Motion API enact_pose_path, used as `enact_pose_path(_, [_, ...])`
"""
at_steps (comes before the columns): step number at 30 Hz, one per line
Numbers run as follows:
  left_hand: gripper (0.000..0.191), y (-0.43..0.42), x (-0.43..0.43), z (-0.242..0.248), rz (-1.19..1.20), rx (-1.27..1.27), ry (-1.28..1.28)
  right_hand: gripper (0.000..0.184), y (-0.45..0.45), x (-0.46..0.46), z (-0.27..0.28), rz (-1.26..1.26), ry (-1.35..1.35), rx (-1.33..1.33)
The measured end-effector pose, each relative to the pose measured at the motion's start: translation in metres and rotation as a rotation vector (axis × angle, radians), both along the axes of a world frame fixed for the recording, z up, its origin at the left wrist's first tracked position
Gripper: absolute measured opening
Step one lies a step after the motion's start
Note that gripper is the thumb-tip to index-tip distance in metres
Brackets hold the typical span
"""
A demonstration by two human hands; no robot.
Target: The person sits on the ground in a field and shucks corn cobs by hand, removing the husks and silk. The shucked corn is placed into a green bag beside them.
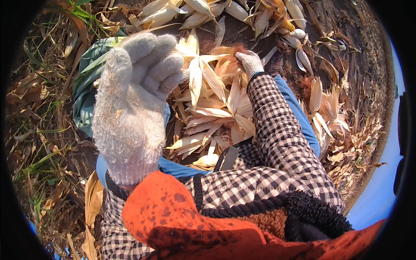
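My left hand (139,91), in a fuzzy off-white knit glove, is raised close to the camera. Its palm faces up, its fingers are slightly curled, and nothing lies in it. Farther down, my right hand (252,63), gloved too, grips dry corn husk (227,68) with a tuft of reddish-brown corn silk (239,52). Whether an ear is still inside that husk cannot be made out. Pale, split-open corn husks (211,113) are heaped between my legs. A green plastic sack (86,87) sits behind my left hand, which hides part of it.
Unhusked ears of corn (201,13) lie on the soil ahead, one showing yellow kernels (287,25). More dry husks (325,107) are scattered at the right. Green grass and dry leaves (45,130) cover the left ground. Orange cloth (182,211) hangs across the lower view.
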State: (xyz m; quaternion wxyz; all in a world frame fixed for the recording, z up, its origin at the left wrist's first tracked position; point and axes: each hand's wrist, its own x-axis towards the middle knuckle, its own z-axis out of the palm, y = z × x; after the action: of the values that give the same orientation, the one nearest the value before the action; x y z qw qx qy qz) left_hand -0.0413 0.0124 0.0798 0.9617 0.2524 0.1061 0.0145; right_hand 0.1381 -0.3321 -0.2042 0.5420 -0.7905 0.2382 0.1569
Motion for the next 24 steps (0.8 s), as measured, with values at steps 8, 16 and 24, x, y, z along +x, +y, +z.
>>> enact_pose_path(8, [0.057,0.004,-0.014,0.011,-0.013,-0.037,0.0,0.039,0.035,0.04,0.121,0.484,-0.459,-0.536])
enact_pose_path(16, [0.058,0.007,-0.023,0.006,-0.037,-0.098,-0.004,0.093,0.11,0.027,-0.019,0.733,0.191,-0.521])
enact_pose_path(24, [0.058,0.005,-0.023,0.007,-0.049,-0.122,-0.058,0.049,0.08,-0.002,0.017,0.517,0.034,-0.251])
